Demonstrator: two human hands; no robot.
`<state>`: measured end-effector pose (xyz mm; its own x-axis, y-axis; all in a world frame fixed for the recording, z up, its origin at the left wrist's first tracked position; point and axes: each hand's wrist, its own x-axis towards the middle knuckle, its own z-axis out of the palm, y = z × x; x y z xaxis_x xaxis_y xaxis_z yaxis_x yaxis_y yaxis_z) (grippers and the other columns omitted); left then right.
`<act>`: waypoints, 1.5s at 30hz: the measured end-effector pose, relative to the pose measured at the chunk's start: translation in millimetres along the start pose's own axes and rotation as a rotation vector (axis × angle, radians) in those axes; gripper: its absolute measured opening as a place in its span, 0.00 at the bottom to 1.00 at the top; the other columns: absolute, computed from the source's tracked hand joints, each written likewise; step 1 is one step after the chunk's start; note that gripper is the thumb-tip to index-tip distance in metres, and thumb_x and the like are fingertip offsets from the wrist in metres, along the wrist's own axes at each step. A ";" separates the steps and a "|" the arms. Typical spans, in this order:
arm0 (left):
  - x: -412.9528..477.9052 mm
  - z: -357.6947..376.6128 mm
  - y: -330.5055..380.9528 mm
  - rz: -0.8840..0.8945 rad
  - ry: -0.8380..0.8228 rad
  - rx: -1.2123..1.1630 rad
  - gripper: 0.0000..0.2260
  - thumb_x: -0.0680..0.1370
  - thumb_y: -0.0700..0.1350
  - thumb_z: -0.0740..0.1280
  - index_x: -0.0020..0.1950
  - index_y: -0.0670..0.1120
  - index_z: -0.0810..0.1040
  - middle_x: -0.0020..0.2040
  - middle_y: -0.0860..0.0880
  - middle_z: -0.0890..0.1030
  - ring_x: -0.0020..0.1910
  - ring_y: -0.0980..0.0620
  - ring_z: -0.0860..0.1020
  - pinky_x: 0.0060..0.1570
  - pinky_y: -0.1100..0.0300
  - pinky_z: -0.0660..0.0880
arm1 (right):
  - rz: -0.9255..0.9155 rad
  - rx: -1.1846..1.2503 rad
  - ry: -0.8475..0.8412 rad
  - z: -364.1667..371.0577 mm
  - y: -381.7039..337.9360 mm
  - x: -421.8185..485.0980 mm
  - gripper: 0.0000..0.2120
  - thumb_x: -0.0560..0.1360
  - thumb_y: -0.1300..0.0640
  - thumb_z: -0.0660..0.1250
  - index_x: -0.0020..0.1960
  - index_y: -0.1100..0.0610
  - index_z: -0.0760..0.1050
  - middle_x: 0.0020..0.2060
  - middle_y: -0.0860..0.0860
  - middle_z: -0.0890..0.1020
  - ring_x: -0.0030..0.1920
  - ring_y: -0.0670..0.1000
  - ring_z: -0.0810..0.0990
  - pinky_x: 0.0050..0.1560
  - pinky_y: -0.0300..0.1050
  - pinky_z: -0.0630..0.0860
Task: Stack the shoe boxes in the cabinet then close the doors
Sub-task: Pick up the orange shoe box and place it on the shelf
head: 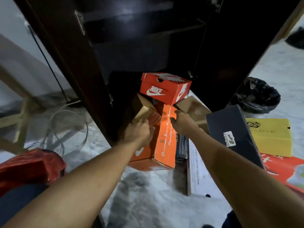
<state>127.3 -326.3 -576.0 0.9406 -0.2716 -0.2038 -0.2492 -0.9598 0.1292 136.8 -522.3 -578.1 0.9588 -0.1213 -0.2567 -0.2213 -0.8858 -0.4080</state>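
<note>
A dark cabinet (128, 40) stands in front of me with both doors open. At its floor opening a red Nike box (164, 89) rests on a brown box (143, 111). An orange safety-shoe box (167, 137) stands tilted on the floor below them. My left hand (139, 134) grips the orange box on its left side. My right hand (181, 122) grips its upper right edge, thumb on the orange face. A black Onitsuka Tiger box (233, 134), a yellow box (271, 137) and a white box (200, 175) lie to the right.
The left door (65, 51) and right door (243, 51) flank the opening. Grey cables (69, 129) and a wooden frame (19, 122) lie left. A red bag (29, 167) sits by my knee. A black plastic bag (258, 96) lies beyond the right door.
</note>
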 end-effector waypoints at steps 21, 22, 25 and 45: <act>-95.8 70.3 0.3 -0.047 0.053 -0.307 0.23 0.79 0.62 0.58 0.65 0.48 0.74 0.62 0.44 0.79 0.61 0.39 0.77 0.55 0.48 0.72 | -0.085 0.044 0.078 44.9 0.5 -66.0 0.27 0.84 0.49 0.57 0.77 0.63 0.61 0.65 0.64 0.75 0.60 0.62 0.78 0.47 0.46 0.70; -94.9 79.6 0.2 -0.053 0.028 -0.327 0.24 0.79 0.63 0.57 0.65 0.49 0.73 0.63 0.44 0.78 0.62 0.39 0.76 0.56 0.46 0.72 | -0.087 0.054 0.075 52.3 4.2 -63.3 0.27 0.84 0.49 0.57 0.76 0.64 0.61 0.65 0.64 0.75 0.60 0.62 0.78 0.48 0.47 0.71; -81.9 97.5 2.8 -0.110 -0.010 -0.365 0.27 0.78 0.65 0.56 0.69 0.49 0.68 0.68 0.43 0.74 0.67 0.38 0.72 0.63 0.43 0.69 | -0.078 0.075 0.074 65.9 14.6 -46.5 0.26 0.83 0.48 0.58 0.75 0.64 0.63 0.67 0.65 0.73 0.63 0.64 0.76 0.56 0.51 0.73; -27.2 140.9 17.2 -0.135 -0.114 -0.653 0.33 0.82 0.58 0.57 0.81 0.55 0.41 0.82 0.50 0.47 0.80 0.42 0.48 0.76 0.39 0.52 | -0.109 -0.003 0.039 50.1 1.2 108.0 0.21 0.83 0.57 0.57 0.74 0.63 0.66 0.70 0.64 0.71 0.70 0.64 0.70 0.69 0.56 0.66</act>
<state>65.0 -345.4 -705.0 0.9145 -0.1925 -0.3560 0.0930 -0.7561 0.6478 231.2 -514.0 -650.3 0.9834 -0.0411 -0.1768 -0.1146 -0.8959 -0.4291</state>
